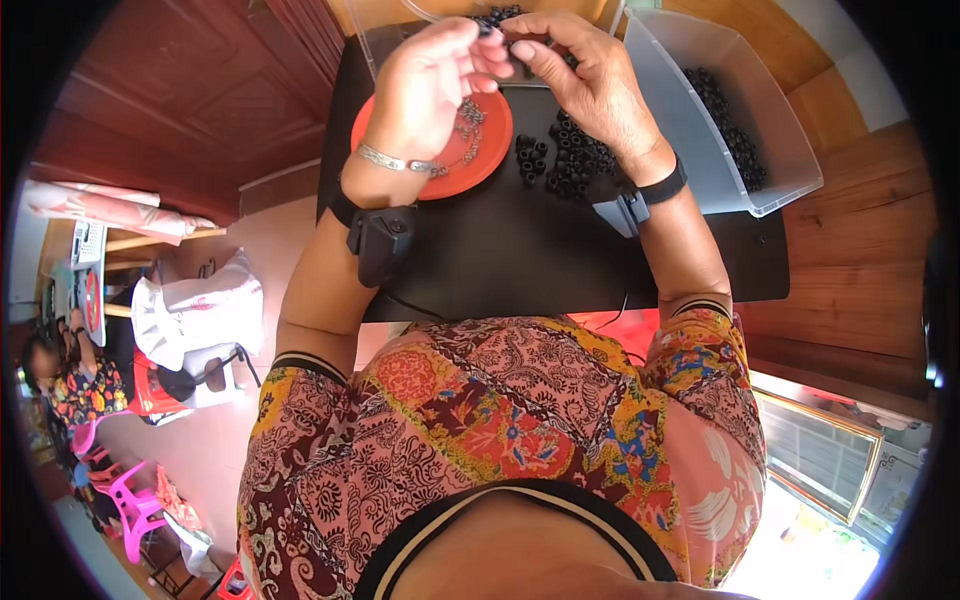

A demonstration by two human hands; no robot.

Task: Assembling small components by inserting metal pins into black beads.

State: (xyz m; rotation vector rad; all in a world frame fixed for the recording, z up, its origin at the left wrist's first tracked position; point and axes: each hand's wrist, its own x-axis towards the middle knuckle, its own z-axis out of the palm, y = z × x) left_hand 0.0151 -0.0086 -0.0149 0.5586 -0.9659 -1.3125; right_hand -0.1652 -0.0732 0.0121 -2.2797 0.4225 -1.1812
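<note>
Fingers of the left hand (425,85) pinch a small black piece (486,30), near the far edge of the black table (500,265). The right hand (600,85) is curled beside; its grip I cannot tell.

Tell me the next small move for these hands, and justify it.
Probably steady the small black piece with the left hand and gently bring in the right hand to adjust it. The piece sits at the left hand's fingertips, and the right hand is close beside it, though whether it already touches the piece is unclear.
</note>
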